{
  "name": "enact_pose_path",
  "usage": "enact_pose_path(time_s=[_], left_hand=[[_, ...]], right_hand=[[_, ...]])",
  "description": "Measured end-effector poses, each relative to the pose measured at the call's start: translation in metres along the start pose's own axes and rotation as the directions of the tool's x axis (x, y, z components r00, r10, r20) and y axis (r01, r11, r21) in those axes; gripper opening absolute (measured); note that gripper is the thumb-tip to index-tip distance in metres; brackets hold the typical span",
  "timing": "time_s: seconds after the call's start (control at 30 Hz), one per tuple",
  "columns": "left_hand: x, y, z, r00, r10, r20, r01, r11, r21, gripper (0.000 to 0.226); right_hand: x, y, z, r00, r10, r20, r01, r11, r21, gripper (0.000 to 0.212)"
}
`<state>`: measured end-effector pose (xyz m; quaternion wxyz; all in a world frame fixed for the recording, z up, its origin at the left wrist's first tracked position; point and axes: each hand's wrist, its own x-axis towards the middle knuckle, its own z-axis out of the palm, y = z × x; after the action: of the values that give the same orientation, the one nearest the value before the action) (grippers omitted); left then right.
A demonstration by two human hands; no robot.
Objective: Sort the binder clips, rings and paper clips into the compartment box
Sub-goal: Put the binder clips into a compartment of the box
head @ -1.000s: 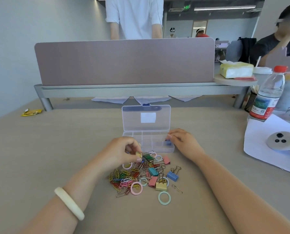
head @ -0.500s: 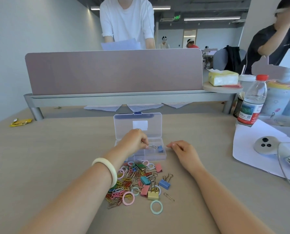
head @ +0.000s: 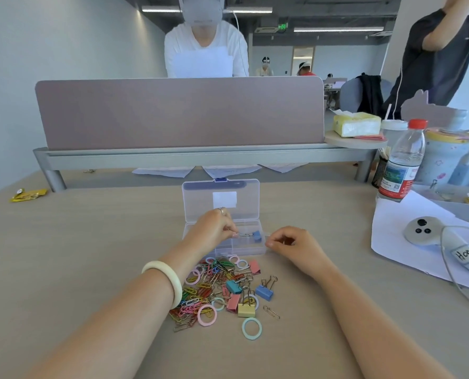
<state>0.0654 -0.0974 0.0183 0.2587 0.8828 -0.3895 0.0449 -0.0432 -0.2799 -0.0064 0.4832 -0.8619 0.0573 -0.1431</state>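
Lying crosswise on the tan table point(head: 91, 255), the clear compartment box point(head: 244, 250) has its long axis running left to right, and its open lid stands up along the far side. Bare tabletop spreads wide to the left of it. To the right a white paper sheet point(head: 386, 255) lies well apart, with a water bottle point(head: 403, 165) beyond. A pile point(head: 214, 291) of coloured paper clips, rings and binder clips sits just on the near side of the box, between the two forearms. The left hand point(head: 214, 228) hovers over the box's left half, thumb and forefinger pinching a silvery wire piece point(head: 244, 235). The wire points rightward and its far end meets a blue binder clip point(head: 256, 236) inside a right-hand compartment; whether it belongs to that clip cannot be told. The right hand point(head: 296, 244) rests on the table with fingers curled in, holding nothing visible, fingertips just beside the box's right end. One pale ring point(head: 251, 328) lies alone just past the pile's near edge.
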Motion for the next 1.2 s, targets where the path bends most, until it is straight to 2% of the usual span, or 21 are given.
enact_pose_path(time_s=[0.1, 0.23, 0.53, 0.73, 0.87, 1.0, 1.1, 1.2], left_hand=[[-0.002, 0.0, 0.003, 1.0, 0.013, -0.018, -0.013, 1.0, 0.0, 0.017], [-0.001, 0.002, 0.005, 0.999, 0.008, -0.045, -0.008, 1.0, -0.02, 0.016], [-0.002, 0.001, 0.005, 1.0, -0.007, -0.021, 0.007, 1.0, -0.012, 0.016], [-0.01, -0.007, 0.012, 1.0, 0.021, -0.019, -0.019, 0.997, 0.081, 0.022], [-0.013, -0.006, 0.008, 0.998, -0.057, 0.004, 0.056, 0.986, 0.156, 0.031], [-0.028, 0.0, -0.002, 0.997, -0.083, -0.002, 0.083, 0.993, 0.083, 0.026], [-0.051, 0.011, -0.016, 0.997, -0.075, -0.027, 0.075, 0.997, -0.015, 0.019], [-0.075, 0.021, -0.027, 0.99, -0.084, 0.111, 0.091, 0.994, -0.055, 0.018]], right_hand=[[-0.004, -0.003, -0.005, 0.99, 0.006, 0.14, -0.011, 0.999, 0.032, 0.005], [-0.006, -0.005, -0.003, 0.965, 0.002, 0.264, 0.006, 1.0, -0.03, 0.011], [-0.007, -0.01, -0.001, 0.936, -0.014, 0.352, 0.043, 0.996, -0.075, 0.018], [-0.008, -0.012, 0.003, 0.939, -0.02, 0.343, 0.069, 0.989, -0.132, 0.021], [-0.01, -0.018, 0.004, 0.928, -0.039, 0.37, 0.09, 0.988, -0.122, 0.012], [-0.009, -0.017, -0.001, 0.942, -0.041, 0.334, 0.084, 0.99, -0.115, 0.01], [-0.009, -0.021, -0.01, 0.962, -0.024, 0.271, 0.038, 0.998, -0.046, 0.007], [-0.005, -0.022, -0.015, 0.988, -0.04, 0.15, 0.036, 0.999, 0.026, 0.009]])
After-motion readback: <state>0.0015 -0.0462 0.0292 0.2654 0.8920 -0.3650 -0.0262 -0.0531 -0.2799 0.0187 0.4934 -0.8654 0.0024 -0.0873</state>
